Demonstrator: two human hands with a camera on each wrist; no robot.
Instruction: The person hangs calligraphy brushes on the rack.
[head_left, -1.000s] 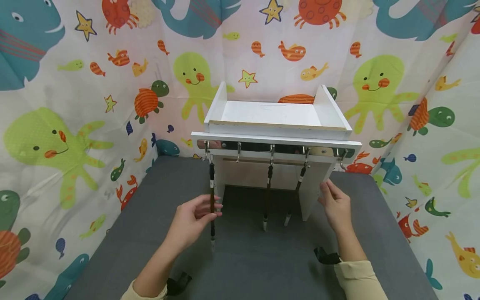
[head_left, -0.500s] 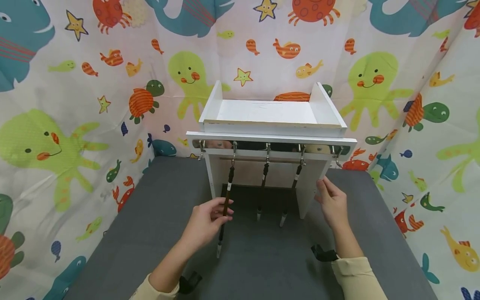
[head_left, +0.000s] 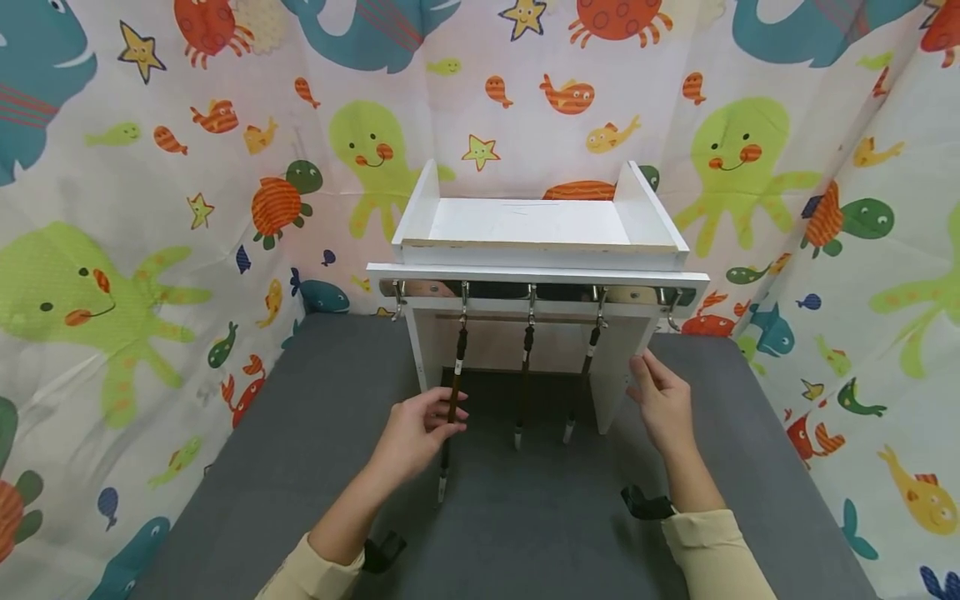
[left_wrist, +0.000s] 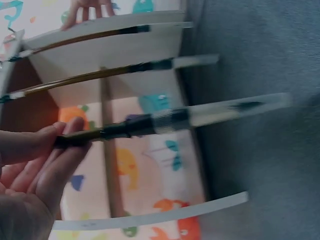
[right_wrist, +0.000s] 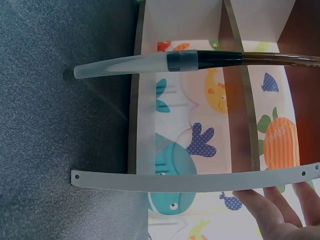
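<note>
A white wooden rack stands on the grey table, with metal hooks along its front rail. From the second hook from the left hangs a brown calligraphy brush with a translucent cap over its bristles. My left hand pinches this brush by its handle between thumb and fingers. Two similar brushes, a middle one and a right one, hang to its right. My right hand is at the front edge of the rack's right side panel; its fingertips touch the panel there.
A curtain printed with sea animals surrounds the table at the back and sides. The grey tabletop extends in front of the rack. An open white shelf forms the rack's top.
My left hand has moved right with its brush, from the leftmost hook to the second one. The right hand keeps its place at the side panel. The head view shifts slightly.
</note>
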